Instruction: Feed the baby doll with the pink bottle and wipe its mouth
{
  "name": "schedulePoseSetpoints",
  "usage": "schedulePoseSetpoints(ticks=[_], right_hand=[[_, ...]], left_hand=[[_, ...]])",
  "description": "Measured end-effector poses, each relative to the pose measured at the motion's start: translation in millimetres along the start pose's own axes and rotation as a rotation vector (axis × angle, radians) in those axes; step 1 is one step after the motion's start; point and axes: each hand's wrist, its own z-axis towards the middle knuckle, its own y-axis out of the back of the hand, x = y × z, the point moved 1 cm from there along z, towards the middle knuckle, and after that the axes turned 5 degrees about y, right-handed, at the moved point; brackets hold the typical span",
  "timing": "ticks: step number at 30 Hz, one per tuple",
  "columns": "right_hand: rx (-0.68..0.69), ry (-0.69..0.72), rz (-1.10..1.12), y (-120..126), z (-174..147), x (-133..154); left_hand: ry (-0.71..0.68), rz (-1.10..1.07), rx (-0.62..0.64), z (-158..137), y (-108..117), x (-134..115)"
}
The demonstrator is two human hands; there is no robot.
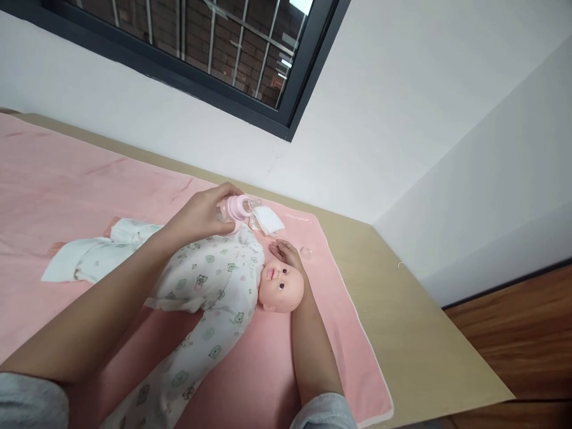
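Note:
A baby doll (210,274) in white printed pyjamas lies on its back, its bald head (286,290) to the right. My left hand (208,211) is wrapped round a baby bottle (236,207) with a pink collar, held tilted above the doll's chest. The bottle's clear teat points right, close to a folded white cloth or tissue (268,220). My right hand (286,253) lies beside the far side of the doll's head, with the forearm running along its crown. Its visible fingers are loosely stretched and hold nothing; part of the palm is hidden.
A pink blanket (330,333) with a pale edge covers much of the wooden surface (393,316). A small clear round object (307,252) sits right of my right hand. White walls and a dark-framed window (286,122) rise behind; wood panelling (513,333) is at right.

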Motion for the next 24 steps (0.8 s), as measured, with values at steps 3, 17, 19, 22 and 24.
schedulePoseSetpoints(ticks=[3,17,19,22,24], right_hand=[[0.013,0.014,0.008,0,0,0],[-0.05,0.014,0.008,-15,-11,10],[-0.049,0.017,0.009,-16,-11,11],[-0.035,0.026,0.011,-15,-10,10],[-0.028,0.029,0.008,-13,-9,8]], left_hand=[[-0.134,0.127,0.06,-5,-1,-9],[-0.698,0.653,0.302,-27,-26,-26],[-0.72,0.686,0.305,-28,-32,-28],[-0.729,0.7,0.309,-30,-39,-27],[-0.734,0.704,0.303,-30,-41,-26]])
